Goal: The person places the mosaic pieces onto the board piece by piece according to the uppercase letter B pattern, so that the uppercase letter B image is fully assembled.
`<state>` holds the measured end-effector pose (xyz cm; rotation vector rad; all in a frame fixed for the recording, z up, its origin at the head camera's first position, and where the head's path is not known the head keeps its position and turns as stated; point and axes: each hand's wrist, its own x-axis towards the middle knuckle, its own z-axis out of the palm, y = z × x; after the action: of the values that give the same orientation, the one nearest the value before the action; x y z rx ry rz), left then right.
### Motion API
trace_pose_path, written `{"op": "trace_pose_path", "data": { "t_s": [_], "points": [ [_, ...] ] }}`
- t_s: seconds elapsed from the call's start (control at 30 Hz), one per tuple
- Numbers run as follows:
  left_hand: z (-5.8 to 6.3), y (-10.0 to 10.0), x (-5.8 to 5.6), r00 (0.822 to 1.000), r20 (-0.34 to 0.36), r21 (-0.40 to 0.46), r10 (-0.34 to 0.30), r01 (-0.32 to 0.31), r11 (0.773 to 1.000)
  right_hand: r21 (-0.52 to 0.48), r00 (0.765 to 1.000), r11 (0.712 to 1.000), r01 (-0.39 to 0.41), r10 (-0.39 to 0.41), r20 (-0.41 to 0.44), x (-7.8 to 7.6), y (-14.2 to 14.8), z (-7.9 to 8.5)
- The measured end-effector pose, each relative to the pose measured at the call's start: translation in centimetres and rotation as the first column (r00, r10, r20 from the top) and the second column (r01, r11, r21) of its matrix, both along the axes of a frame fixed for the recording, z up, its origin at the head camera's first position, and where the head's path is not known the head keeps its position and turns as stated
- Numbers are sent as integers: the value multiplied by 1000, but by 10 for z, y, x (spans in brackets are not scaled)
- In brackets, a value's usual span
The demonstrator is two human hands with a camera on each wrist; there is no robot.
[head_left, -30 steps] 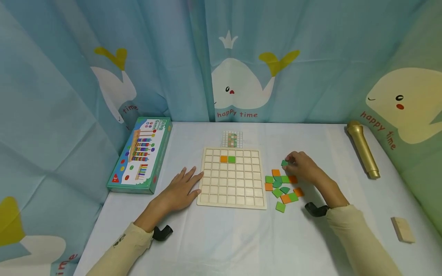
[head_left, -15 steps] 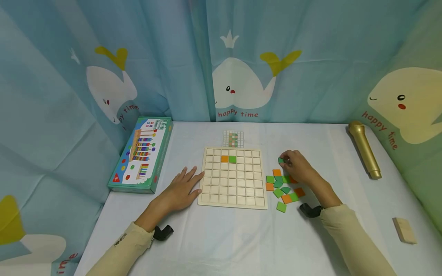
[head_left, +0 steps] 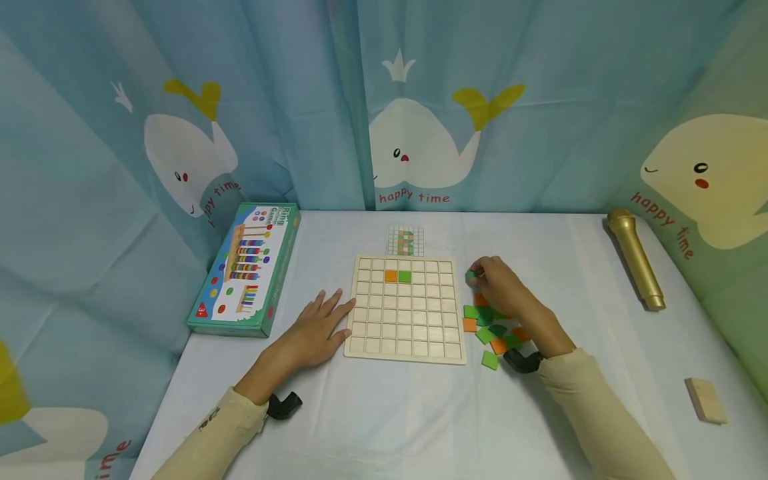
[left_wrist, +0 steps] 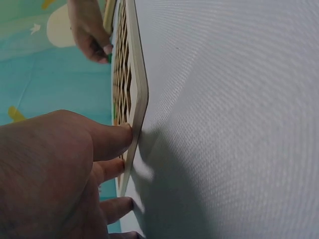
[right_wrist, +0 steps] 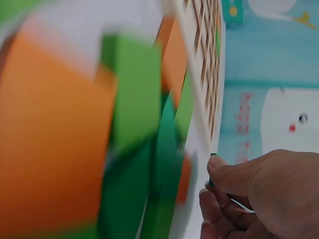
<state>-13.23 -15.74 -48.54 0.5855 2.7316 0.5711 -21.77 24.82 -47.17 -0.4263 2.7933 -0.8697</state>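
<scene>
Pinching a dark green tile [head_left: 471,275] between thumb and fingertip of the right hand [head_left: 501,287], with a nearly closed grip covering most of the tile; not confirming its full outline. Holding this tile outside the board [head_left: 390,320], near the right rim and beside the loose tiles [head_left: 484,335]; not establishing its height above the table [head_left: 384,413].

Resting the left hand [head_left: 312,337] against the left edge of the board with fingers spread and relaxed, touching the frame without clasping it; presumably steadying it.

Counting two pieces on the grid: finding an orange square tile [head_left: 391,276] and a green square tile [head_left: 405,277] side by side in the second row from the top, third and fourth columns from the left. Noting a pattern card [head_left: 405,241] just beyond the far edge, showing a coloured figure too small for reading cell by cell.

Judging the step in hand as the placing of a third tile, not yet over the grid. Calling next for passage over the right rim, choice of cell by the card, correct turning of the tile, and flat release inside the cell walls.
</scene>
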Motion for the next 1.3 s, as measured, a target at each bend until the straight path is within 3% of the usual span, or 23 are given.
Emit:
{"op": "trace_pose_path", "data": {
  "t_s": [0.27,0.53,0.73,1.3],
  "points": [
    [0,1,0,1000,10,-18,3,-3,1000,-75,999,997,-16,19,43,0,-48,4],
    [2,0,0,1000,15,-10,1,0,1000,57,995,997,-58,62,-83,-5,-90,0],
    [2,1,0,1000,9,-10,-5,5,1000,98,987,994,-47,62,-150,-2,-100,1],
    [0,1,1,1000,8,-11,-4,4,1000,87,988,995,-59,70,-138,1,-101,-1]
  ]
}}
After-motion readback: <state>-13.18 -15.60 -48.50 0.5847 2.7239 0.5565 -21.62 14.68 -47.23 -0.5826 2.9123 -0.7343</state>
